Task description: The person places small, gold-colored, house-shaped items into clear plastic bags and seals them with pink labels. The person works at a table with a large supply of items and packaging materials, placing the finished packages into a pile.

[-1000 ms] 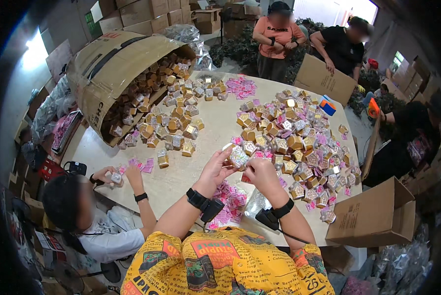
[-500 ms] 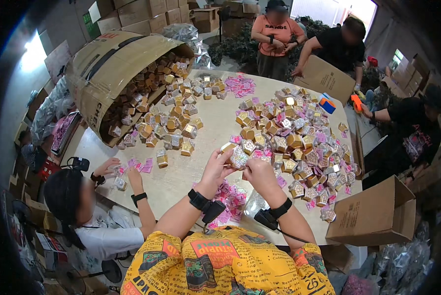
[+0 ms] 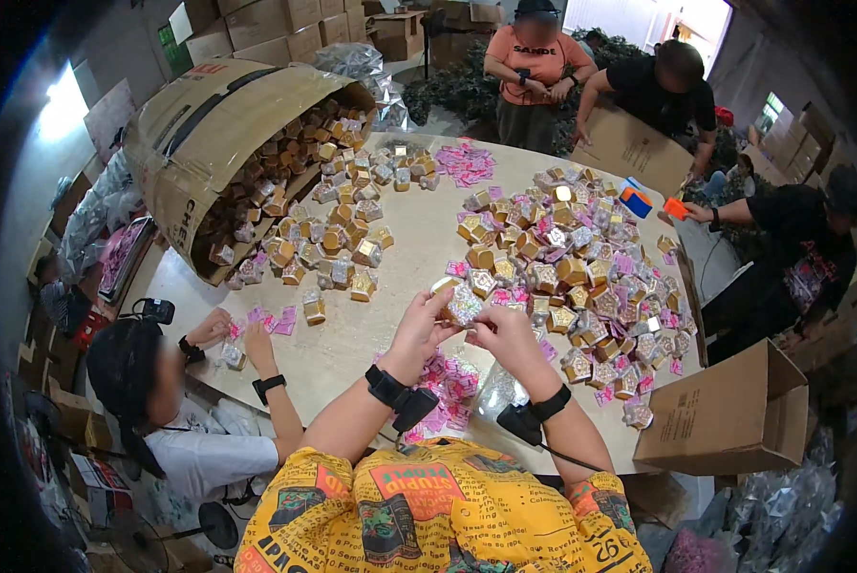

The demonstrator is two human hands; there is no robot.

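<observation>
- Left hand (image 3: 417, 334): thumb and fingers closed around a gold piece with a glittery, silvery face (image 3: 463, 306), gripping it from the left.
- Piece is off the table (image 3: 400, 229), in front of the person, at the near-left edge of the big pile of gold pieces (image 3: 581, 277).
- Right hand (image 3: 511, 340): thumb and fingers pinched together at the piece's right side; can't tell if anything is between the fingertips.
- Pink packets (image 3: 446, 390) heaped on the table below the hands; clear plastic (image 3: 498, 392) just beside them, near the right wrist.
- Big carton (image 3: 214, 119) on its side at far left, gold pieces spilling out of its mouth.
- Open carton (image 3: 715, 415) at the table's right edge.
- Co-worker at left (image 3: 204, 449): both hands over the table, near another wrapped piece (image 3: 233, 356).
</observation>
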